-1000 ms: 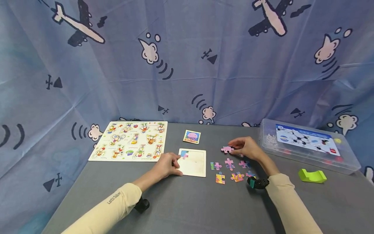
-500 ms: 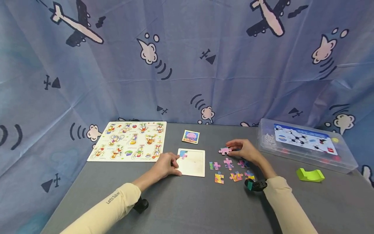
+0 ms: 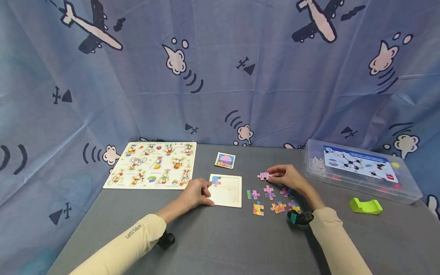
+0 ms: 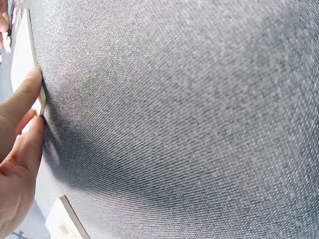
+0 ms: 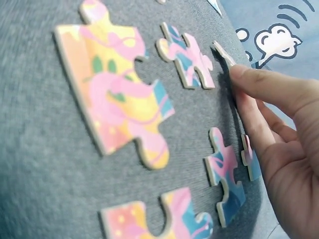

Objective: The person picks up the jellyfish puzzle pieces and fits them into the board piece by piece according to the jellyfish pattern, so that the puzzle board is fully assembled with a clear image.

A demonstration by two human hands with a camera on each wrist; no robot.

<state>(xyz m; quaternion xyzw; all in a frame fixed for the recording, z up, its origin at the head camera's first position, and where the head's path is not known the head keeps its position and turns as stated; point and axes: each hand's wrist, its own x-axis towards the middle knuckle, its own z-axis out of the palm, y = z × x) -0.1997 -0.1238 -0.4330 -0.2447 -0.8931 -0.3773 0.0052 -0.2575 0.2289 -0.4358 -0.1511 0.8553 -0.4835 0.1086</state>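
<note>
At the lower left corner of a square cream puzzle tray (image 3: 229, 195), my left hand (image 3: 196, 193) pinches the edge between thumb and fingers; the left wrist view shows this edge-on. One corner of the tray bears blue-and-pink puzzle pieces (image 3: 216, 181). My right hand (image 3: 288, 177) pinches a pink jigsaw piece (image 3: 264, 176) by its right side, just above several loose pieces. Among these are a yellow piece (image 3: 258, 209), a pink piece (image 3: 269, 192) and a yellow-pink piece (image 5: 114, 82). My right fingers hide part of the held piece.
Behind the tray lies a small jellyfish picture card (image 3: 225, 160). A large cream picture board (image 3: 151, 166) is at the left. On the right are a clear plastic case (image 3: 361, 172) and a lime-green holder (image 3: 366, 206). A blue patterned curtain (image 3: 220, 76) hangs behind the table.
My right hand has shifted slightly left with the pink jigsaw piece between its fingers. My left hand keeps its hold on the tray's edge.
</note>
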